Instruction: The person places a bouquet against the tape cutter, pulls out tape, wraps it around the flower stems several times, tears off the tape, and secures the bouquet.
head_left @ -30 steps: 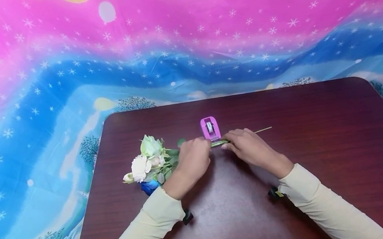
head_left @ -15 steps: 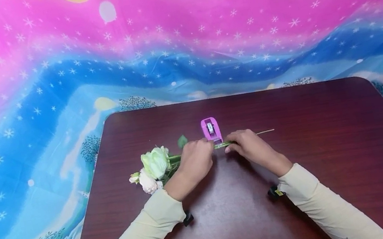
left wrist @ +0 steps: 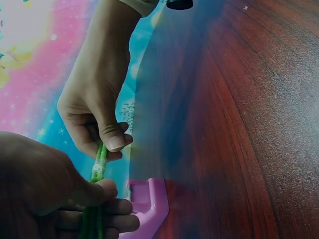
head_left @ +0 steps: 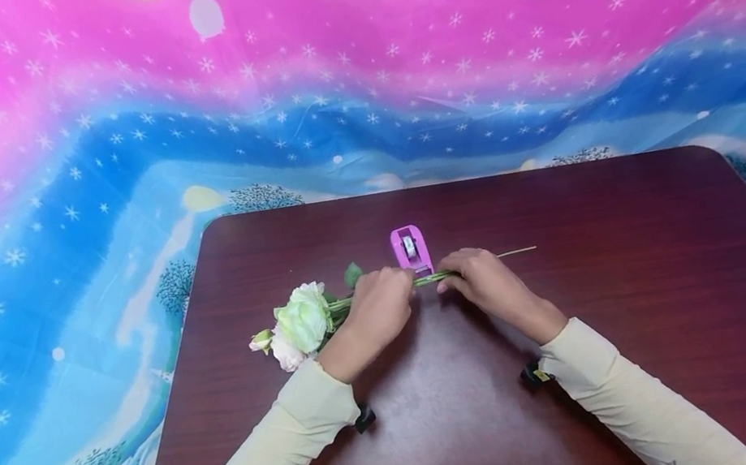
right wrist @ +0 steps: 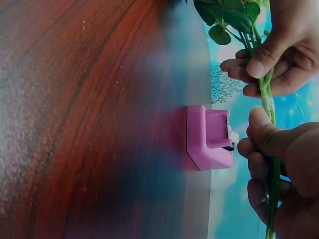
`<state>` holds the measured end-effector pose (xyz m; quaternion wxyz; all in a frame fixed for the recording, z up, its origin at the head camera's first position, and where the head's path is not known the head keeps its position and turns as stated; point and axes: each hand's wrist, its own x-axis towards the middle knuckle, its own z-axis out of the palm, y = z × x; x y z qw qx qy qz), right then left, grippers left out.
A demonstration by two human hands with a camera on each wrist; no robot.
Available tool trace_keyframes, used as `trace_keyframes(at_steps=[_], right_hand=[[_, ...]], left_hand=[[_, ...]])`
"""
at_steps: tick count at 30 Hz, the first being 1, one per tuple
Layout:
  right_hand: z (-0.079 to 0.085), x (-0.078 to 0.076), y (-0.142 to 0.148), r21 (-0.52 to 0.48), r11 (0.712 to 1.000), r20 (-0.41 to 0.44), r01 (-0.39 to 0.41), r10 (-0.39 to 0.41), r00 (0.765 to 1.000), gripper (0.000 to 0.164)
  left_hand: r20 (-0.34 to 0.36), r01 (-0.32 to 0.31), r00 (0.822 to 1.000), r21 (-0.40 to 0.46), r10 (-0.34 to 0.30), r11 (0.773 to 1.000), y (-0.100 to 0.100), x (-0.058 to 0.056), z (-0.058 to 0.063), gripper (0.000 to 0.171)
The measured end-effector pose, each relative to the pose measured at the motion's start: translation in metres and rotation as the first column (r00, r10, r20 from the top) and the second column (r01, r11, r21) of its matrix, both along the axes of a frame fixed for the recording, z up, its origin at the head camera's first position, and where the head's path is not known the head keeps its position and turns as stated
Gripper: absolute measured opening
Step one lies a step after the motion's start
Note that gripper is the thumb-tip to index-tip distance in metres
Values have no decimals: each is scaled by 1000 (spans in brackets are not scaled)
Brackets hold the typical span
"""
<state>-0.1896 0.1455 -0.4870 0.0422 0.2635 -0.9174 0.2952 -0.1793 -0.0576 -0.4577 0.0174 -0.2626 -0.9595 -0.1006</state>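
A bunch of flowers (head_left: pixel 303 316) lies sideways above the table, its pale green and whitish blooms at the left. My left hand (head_left: pixel 378 310) grips the green stems just below the leaves (right wrist: pixel 238 21). Further down the same stems (head_left: pixel 431 279), my right hand (head_left: pixel 493 286) pinches them between thumb and fingers. Clear tape (right wrist: pixel 268 103) shows wrapped round the stems in the short gap between both hands. One thin stem end (head_left: pixel 518 250) sticks out to the right past my right hand. Right behind that gap stands a pink tape dispenser (head_left: pixel 410 249), touched by neither hand.
The dark wooden table (head_left: pixel 648 285) has its far edge behind the dispenser. A patterned pink and blue cloth (head_left: pixel 392 81) hangs beyond it. Small black devices sit under both wrists, such as the wrist camera (head_left: pixel 364 417) at the left.
The bunch has turned in my hands: the blue flower seen a second ago is out of sight, and the pale green bloom has come lower and forward. Both hands stay nearly in place.
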Motion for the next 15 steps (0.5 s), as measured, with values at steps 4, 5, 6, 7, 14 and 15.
trace_keyframes(at_steps=[4,5,6,7,14,15], right_hand=[[3,0,-3,45,999,49,9,-11,999,17],[4,0,-3,53,999,56,7,-10,998,20],[5,0,-3,60,998,61,5,-9,998,22],[5,0,-3,65,998,64,2,-6,998,24],[1,-1,-2,68,998,19,-13,12,1000,16],[1,-1,-2,63,998,8,-17,16,1000,14]], left_hand=[[-41,-17,999,-10,17,1000,-2,0,0,25],[-53,-21,998,-10,21,1000,-2,0,-1,26],[-64,-25,998,-10,24,1000,-3,1,-2,27],[-76,-28,997,-10,27,1000,-3,1,-2,29],[-93,-5,996,-7,4,1000,-4,3,-4,25],[-78,0,997,-6,-1,1000,-4,3,-4,22]])
